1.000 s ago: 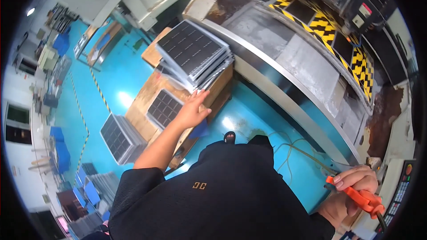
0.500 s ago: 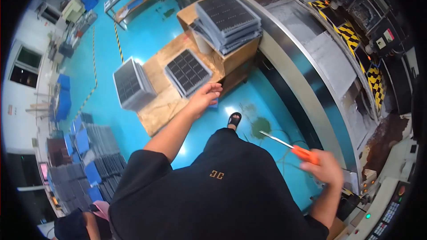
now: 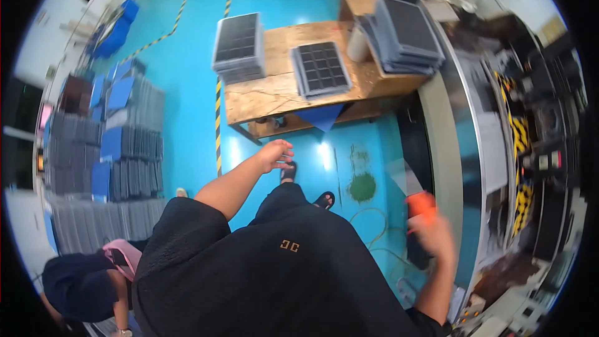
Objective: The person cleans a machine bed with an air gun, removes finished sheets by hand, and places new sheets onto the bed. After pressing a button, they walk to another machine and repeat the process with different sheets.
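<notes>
My right hand (image 3: pixel 433 237) grips an orange-handled screwdriver (image 3: pixel 422 206), held out beside the machine's front edge. Its metal shaft is smeared by motion into a pale streak. My left hand (image 3: pixel 274 155) hangs in the air in front of the wooden table (image 3: pixel 268 98), fingers loosely bent and apart, holding nothing. On that table stand a stack of grey trays with black gridded tops (image 3: pixel 239 40) at the left and a lower gridded stack (image 3: pixel 321 68) in the middle. A taller tray stack (image 3: pixel 405 31) sits on the raised right part, beside a pale cylinder (image 3: pixel 357 45).
A large machine (image 3: pixel 468 143) with a metal edge and yellow-black striped parts runs along the right. Many grey trays (image 3: pixel 103 212) are piled at the left, near another person (image 3: pixel 84 284) bending. Hoses (image 3: pixel 374 228) and a green patch (image 3: pixel 362 187) are on the blue floor.
My view has turned right, so the table and its stacks now appear more squarely ahead. The screwdriver has swung to point more upward in view. My left hand has moved away from the tray stacks.
</notes>
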Available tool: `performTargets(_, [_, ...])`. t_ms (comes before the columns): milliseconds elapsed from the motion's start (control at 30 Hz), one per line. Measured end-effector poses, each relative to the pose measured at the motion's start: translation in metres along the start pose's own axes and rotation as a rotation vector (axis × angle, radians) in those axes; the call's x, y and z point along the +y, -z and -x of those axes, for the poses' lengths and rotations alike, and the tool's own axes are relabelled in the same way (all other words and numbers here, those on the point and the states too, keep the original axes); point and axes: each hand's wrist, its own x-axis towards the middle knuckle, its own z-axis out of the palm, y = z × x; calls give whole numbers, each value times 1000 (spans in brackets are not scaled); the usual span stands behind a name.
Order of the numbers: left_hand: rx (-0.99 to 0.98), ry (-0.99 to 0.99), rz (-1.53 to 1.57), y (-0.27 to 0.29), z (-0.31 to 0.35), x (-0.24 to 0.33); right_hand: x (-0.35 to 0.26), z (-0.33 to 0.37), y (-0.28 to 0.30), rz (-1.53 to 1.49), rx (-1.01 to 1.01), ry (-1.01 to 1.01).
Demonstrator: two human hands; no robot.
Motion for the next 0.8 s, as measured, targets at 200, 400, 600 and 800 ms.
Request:
performTargets(200, [151, -269, -619, 138, 23, -84, 354, -45, 104, -375, 987, -489])
performTargets(400, [304, -238, -723, 303, 100, -219, 245, -124, -74, 632, 204, 503])
performTargets(600, [455, -72, -731, 441, 151, -264, -87, -228, -415, 417, -782, 742])
performTargets(800, [702, -92, -293, 504, 188, -247, -503, -214, -428, 63, -625, 675])
